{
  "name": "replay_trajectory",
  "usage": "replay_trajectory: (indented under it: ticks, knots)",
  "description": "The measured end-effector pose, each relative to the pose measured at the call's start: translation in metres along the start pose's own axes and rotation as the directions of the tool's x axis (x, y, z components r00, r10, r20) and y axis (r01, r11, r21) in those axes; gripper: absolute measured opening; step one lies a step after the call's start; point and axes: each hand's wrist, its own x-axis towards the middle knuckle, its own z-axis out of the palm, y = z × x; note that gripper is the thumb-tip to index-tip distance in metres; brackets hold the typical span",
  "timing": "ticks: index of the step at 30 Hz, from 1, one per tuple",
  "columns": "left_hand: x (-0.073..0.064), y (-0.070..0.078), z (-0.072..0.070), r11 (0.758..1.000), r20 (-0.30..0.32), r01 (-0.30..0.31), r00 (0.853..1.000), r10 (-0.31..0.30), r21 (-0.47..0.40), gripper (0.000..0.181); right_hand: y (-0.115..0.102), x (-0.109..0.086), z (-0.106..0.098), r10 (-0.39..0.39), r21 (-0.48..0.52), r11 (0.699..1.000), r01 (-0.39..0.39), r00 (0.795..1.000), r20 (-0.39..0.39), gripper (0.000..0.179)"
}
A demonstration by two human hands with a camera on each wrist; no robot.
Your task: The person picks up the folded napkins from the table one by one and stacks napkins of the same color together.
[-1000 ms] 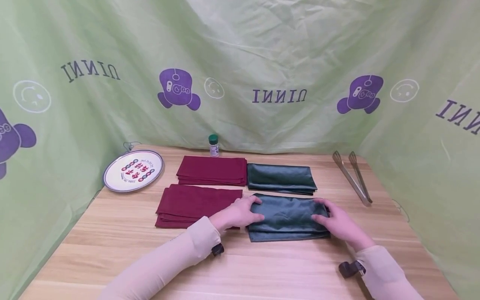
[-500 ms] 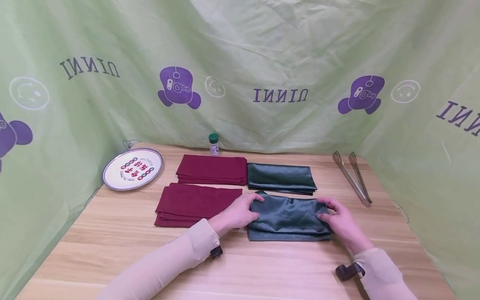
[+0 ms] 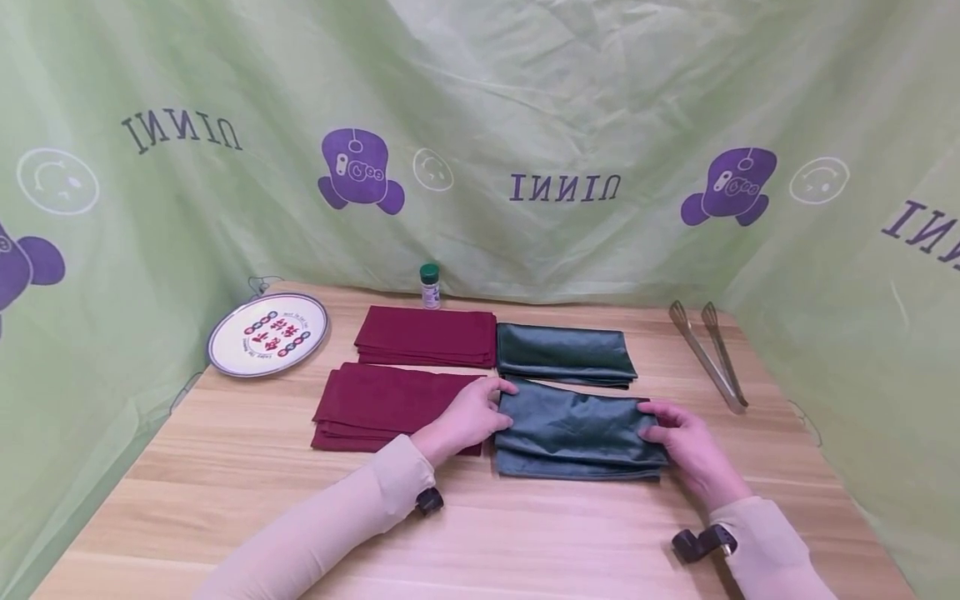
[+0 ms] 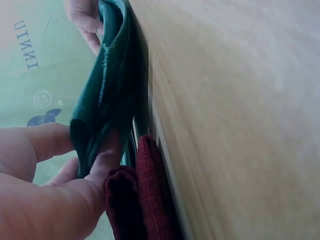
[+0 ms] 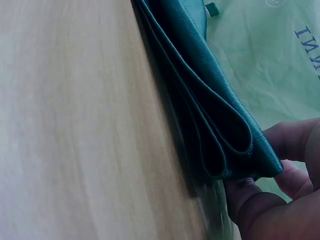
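A folded, shiny dark green cloth lies at the front right of the group, its layers loosely stacked. My left hand pinches its left edge between thumb and fingers; in the left wrist view the green cloth stands between them. At the opposite edge, my right hand grips the right end, and the right wrist view shows the thumb by the lower folds of the cloth. Beneath the left wrist side lies a folded dark red cloth, partly covered by that hand.
Behind are another folded red cloth and a second green cloth. A white plate with red characters sits at the left. A green-capped bottle stands at the back, and metal tongs lie at the right.
Both hands have shifted slightly outward, from the top of the front green cloth to its left and right edges. Its upper layer has been drawn a little wider and straighter.
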Motion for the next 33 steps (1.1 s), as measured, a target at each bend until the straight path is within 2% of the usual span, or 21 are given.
replay_trajectory:
  ticks: [5,17,25,33]
  knots:
    - [0.0,-0.001,-0.005,0.998,-0.008,-0.024,1.0,0.024,-0.054,0.041,-0.005,-0.001,-0.001,0.006,0.006,1.0,-0.006,1.0,-0.004,0.051]
    - [0.002,0.008,-0.017,0.987,-0.045,-0.084,0.996,0.078,-0.14,0.038,-0.024,-0.002,-0.005,-0.059,0.05,0.997,0.061,0.998,-0.029,0.05]
    - [0.01,0.014,-0.028,0.984,-0.078,-0.067,0.995,0.055,-0.164,0.038,-0.038,0.004,-0.003,-0.099,0.177,0.979,0.099,0.995,-0.01,0.043]
    - [0.019,0.015,-0.036,0.979,-0.121,-0.089,0.99,0.068,-0.182,0.039,-0.048,0.014,0.003,-0.105,0.16,0.981,0.106,0.994,-0.016,0.045]
